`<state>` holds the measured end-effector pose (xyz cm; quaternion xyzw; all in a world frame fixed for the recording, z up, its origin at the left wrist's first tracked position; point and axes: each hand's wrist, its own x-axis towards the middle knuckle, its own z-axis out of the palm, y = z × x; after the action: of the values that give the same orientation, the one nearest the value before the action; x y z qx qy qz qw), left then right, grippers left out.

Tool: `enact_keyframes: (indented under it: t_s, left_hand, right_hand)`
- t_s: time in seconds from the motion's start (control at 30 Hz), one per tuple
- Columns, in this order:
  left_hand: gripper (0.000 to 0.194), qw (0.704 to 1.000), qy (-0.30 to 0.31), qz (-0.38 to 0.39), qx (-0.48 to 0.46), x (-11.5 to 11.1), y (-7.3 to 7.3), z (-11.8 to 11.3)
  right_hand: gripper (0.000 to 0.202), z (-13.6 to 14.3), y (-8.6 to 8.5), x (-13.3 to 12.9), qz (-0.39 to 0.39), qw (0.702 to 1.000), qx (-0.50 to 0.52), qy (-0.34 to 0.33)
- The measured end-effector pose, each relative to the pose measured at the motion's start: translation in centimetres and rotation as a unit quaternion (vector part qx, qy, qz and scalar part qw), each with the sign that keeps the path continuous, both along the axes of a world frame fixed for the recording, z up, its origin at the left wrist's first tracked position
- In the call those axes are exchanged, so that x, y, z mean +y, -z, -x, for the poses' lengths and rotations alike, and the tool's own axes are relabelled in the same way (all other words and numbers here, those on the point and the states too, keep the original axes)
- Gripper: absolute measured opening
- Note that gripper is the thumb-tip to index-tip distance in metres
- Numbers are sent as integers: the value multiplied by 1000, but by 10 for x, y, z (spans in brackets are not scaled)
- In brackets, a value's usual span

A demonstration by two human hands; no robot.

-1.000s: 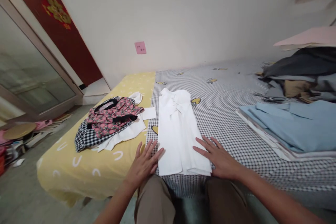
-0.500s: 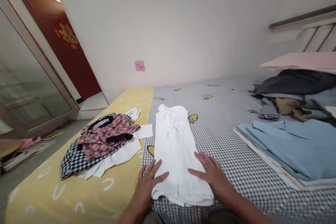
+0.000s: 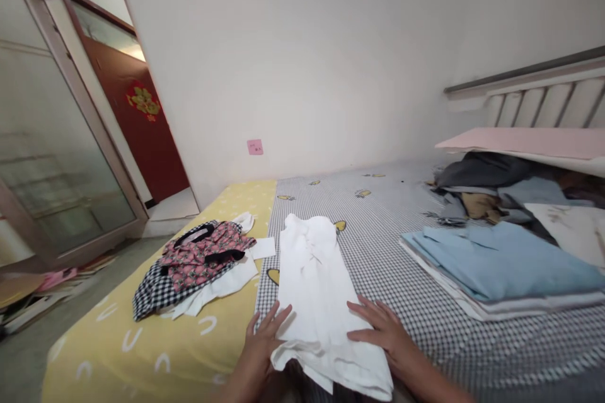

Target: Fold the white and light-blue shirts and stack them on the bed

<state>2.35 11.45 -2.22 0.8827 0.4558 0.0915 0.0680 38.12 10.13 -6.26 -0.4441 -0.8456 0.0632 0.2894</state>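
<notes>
**White folded garment under both hands at the near bed edge**

White folded cotton garment (image 3: 317,289) lies lengthways on the black-and-white checked bedsheet (image 3: 401,245), its near end lifted a little off the mattress edge and hanging toward me. From my seat at the feed I go by size. The checked sheet covers most of the bed; a yellow sheet with white horseshoe marks (image 3: 142,340) covers the left part. On the right sits a flat stack of folded pale blue cloth (image 3: 496,261), and behind it a loose heap of dark grey and tan clothes (image 3: 482,192), cut off by the frame edge under a pink board (image 3: 524,141). Left of the white garment lies a small pile topped by a pink floral top with black straps (image 3: 205,253); what is under it I can only partly make out.

My left hand (image 3: 262,343) has its fingers spread on the garment's left near edge, the thumb hidden below the cloth, so I cannot tell whether it pinches. My right hand (image 3: 380,330) rests flat and open on the right near edge, gripping nothing. Both wrists run out of the bottom of the frame.
</notes>
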Motion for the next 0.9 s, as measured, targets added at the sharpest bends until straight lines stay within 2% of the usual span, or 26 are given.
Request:
enact_keyframes:
  t_s: [0.07,0.17,0.27,0.33,0.4,0.5,0.63,0.7,0.8,0.9]
  left_hand:
    - [28,999,12,32,12,-10,-1,-2]
    - [26,999,25,42,13,-17,8,-9]
    - [25,999,37,23,-2,-21,19,-15]
    - [27,999,46,24,-14,-24,20,-18]
    - [28,997,59,23,-32,-28,16,-20]
    - [28,995,66,19,-66,-31,2,-23]
    - [30,993,55,33,-95,-33,-20,-24]
    - [29,991,74,24,-105,-38,-24,-22]
    - [30,985,106,34,-131,-58,-15,-15]
    - [28,970,123,106,-183,-85,-1,-9]
  right_hand:
    - [25,3,-9,-12,42,999,2,1]
    - [27,8,-18,-22,79,997,7,-6]
    - [29,11,-17,-26,100,995,6,-7]
    - [30,10,-13,-27,117,993,3,-8]
    - [30,8,-10,-29,124,992,10,-10]
    - [32,3,-8,-29,110,993,41,7]
    - [34,-3,-15,-34,107,991,73,19]
    - [33,-5,-19,-43,109,992,70,10]
    - [29,-8,-20,-67,108,993,46,-17]
    - [25,-13,-17,-93,93,994,17,-59]
